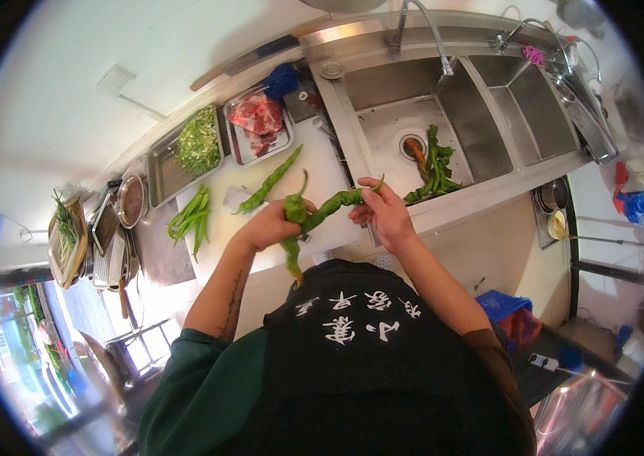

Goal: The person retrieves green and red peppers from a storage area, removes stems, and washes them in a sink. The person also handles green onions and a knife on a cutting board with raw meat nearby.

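Note:
My left hand (269, 226) is closed around a twisted green chili pepper (292, 252) that hangs down, yellowish at its tip. A second long green chili pepper (331, 207) stretches from that hand to my right hand (387, 215), whose fingers pinch its end. Both hands are over the front right edge of a white cutting board (223, 239). Another long green pepper (275, 180) lies on the board, across what looks like a knife blade (240, 199). Several slim green peppers (193, 215) are heaped at the board's left edge. More green peppers (436, 169) lie in the sink.
Behind the board stand a metal tray of chopped greens (199, 144) and a tray of raw meat (255, 118). A two-basin steel sink (383, 125) with a faucet (444, 57) is at the right; something orange-brown (415, 148) lies by its drain. A bowl (132, 199) stands far left.

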